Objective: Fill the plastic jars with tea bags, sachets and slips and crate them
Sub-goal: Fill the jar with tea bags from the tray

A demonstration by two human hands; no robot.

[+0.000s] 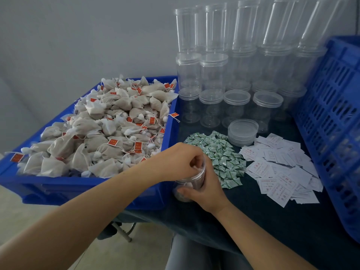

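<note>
The plastic jar stands just beside the blue tray of tea bags. Your right hand curls round its side, gripping it. Your left hand hovers over its mouth, fingertips bunched inside the opening; what they pinch is hidden.
</note>
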